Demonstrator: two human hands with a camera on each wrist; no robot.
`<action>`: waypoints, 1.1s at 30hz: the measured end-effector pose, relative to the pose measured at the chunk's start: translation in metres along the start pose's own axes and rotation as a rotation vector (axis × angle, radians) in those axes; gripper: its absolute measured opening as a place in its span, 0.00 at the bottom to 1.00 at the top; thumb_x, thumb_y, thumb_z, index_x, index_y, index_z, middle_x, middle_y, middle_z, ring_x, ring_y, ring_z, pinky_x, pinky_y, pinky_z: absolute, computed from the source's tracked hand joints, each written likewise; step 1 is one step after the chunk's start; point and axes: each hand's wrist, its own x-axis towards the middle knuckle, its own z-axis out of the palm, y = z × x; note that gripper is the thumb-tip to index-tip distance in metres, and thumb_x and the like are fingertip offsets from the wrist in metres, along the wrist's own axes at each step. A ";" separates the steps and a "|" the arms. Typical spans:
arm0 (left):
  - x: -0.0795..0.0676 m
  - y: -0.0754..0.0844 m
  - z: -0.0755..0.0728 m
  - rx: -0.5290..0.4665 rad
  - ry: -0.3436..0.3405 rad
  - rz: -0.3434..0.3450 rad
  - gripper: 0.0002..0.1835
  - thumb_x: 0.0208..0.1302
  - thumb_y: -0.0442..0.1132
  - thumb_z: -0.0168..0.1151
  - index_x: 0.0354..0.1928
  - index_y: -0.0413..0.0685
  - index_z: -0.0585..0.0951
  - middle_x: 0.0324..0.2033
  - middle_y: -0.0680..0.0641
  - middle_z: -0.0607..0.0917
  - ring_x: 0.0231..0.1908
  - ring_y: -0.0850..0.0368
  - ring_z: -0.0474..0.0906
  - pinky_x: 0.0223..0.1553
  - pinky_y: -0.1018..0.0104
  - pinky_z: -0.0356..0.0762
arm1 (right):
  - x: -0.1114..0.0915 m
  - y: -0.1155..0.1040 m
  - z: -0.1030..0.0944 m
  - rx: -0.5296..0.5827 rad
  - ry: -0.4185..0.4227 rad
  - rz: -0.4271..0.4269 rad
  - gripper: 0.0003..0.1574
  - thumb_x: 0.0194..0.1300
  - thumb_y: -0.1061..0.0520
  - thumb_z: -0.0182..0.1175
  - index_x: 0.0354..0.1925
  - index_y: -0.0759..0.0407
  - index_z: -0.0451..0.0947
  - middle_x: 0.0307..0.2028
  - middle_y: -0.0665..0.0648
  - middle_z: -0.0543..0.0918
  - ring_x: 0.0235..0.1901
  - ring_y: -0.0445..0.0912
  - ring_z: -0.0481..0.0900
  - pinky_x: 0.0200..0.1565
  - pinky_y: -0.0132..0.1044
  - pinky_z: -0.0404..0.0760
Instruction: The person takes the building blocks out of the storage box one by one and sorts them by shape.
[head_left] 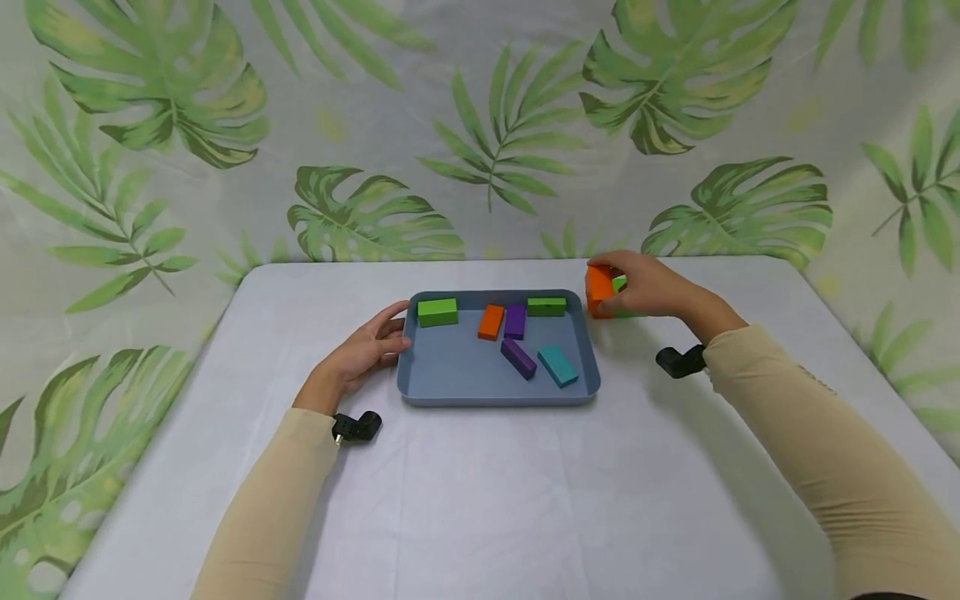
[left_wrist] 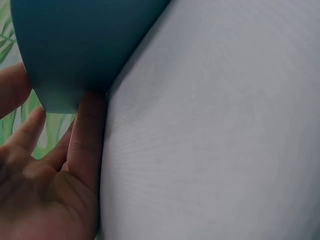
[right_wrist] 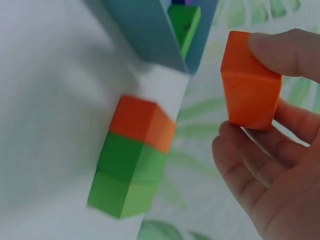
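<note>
My right hand [head_left: 647, 287] pinches an orange block [right_wrist: 252, 80] between thumb and fingers, just right of the tray. Below it, a row of blocks on the table runs away from the tray: an orange block [right_wrist: 135, 117], then a green block [right_wrist: 121, 152] and another green block [right_wrist: 112, 192]. In the head view the hand partly covers this row. My left hand [head_left: 360, 354] rests at the left end of the blue-grey tray [head_left: 450, 392]. Its loosely extended fingers touch the tray's end wall in the left wrist view.
Inside the tray lie a green block [head_left: 437, 312] at the back left, an orange block [head_left: 491, 322], a purple block [head_left: 515, 322], a second green block [head_left: 546, 307], another purple block [head_left: 518, 358] and a teal block [head_left: 558, 367]. A leaf-patterned cloth [head_left: 525, 217] hangs behind the white table [head_left: 480, 500].
</note>
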 end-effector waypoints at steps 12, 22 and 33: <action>-0.001 0.003 0.002 -0.004 0.008 0.001 0.42 0.72 0.32 0.54 0.79 0.64 0.48 0.78 0.43 0.52 0.76 0.45 0.54 0.75 0.44 0.56 | -0.015 0.044 -0.026 -0.007 0.049 0.141 0.47 0.63 0.52 0.67 0.73 0.65 0.59 0.65 0.71 0.70 0.64 0.65 0.67 0.63 0.64 0.67; -0.001 0.002 0.000 -0.007 0.005 0.006 0.42 0.72 0.32 0.54 0.80 0.63 0.47 0.78 0.42 0.53 0.76 0.44 0.54 0.75 0.43 0.54 | -0.023 0.075 -0.033 0.016 0.038 0.210 0.47 0.63 0.53 0.66 0.73 0.66 0.57 0.66 0.73 0.67 0.64 0.68 0.66 0.61 0.64 0.69; 0.001 -0.001 -0.001 -0.004 0.005 0.005 0.41 0.72 0.31 0.53 0.80 0.61 0.47 0.78 0.41 0.52 0.77 0.43 0.53 0.75 0.43 0.54 | -0.028 0.117 -0.041 0.125 -0.065 0.356 0.52 0.63 0.55 0.64 0.77 0.64 0.49 0.70 0.78 0.55 0.63 0.69 0.62 0.60 0.65 0.69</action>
